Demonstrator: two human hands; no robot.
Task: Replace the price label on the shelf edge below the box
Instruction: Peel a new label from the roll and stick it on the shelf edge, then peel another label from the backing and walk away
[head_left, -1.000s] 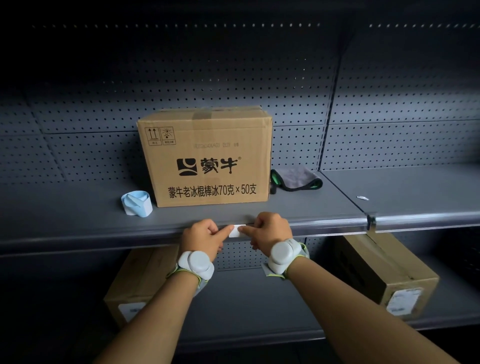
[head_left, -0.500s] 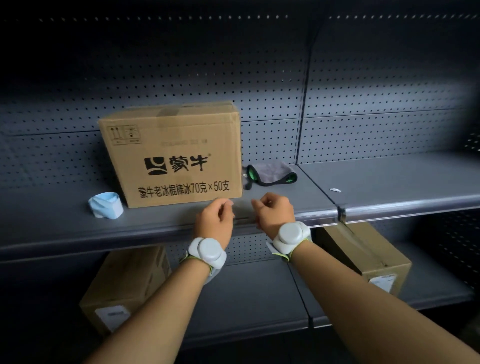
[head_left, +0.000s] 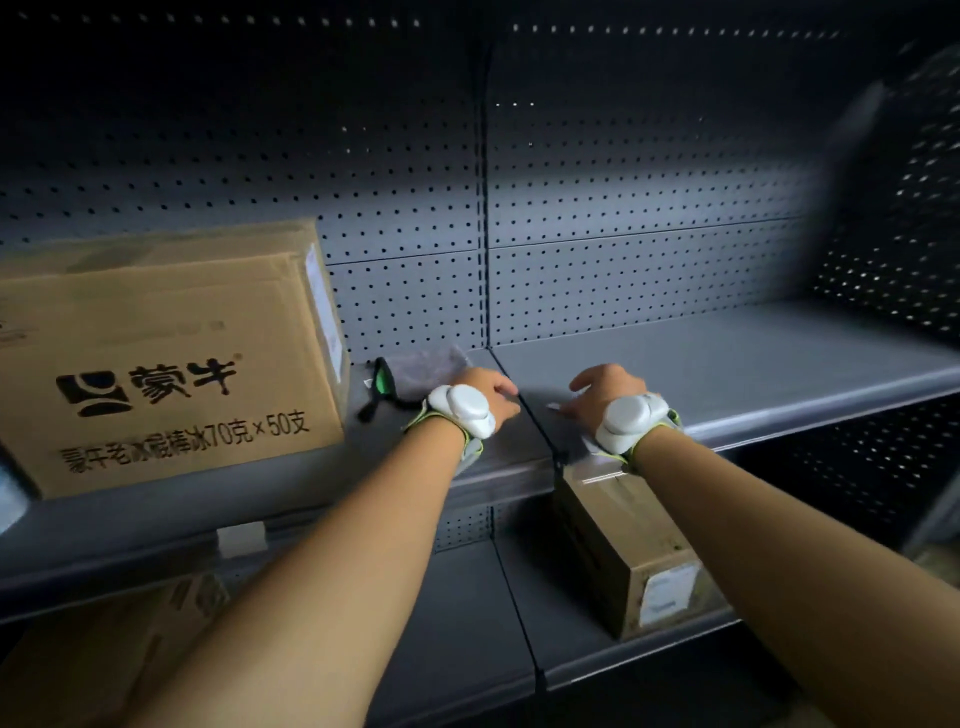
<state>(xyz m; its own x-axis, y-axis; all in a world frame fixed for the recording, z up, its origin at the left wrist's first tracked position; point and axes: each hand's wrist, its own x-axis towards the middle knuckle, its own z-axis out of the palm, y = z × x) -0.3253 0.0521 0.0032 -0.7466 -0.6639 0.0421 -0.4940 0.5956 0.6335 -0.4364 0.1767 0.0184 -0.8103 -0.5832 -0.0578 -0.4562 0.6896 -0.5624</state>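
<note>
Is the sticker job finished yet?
Nearly, it seems. A white label already sits on the shelf edge below the cardboard box. Right now the left hand and right hand are off to the right, over the shelf near a small white scrap. Whether either hand holds anything is hidden. What may be left is clearing that scrap.

Bare forearms; each wrist wears a rounded white device (head_left: 464, 408) on a green-edged strap.

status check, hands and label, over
Left hand and right hand on shelf top, apparently empty. White label sits in shelf edge below box. Nothing blocking.
</note>
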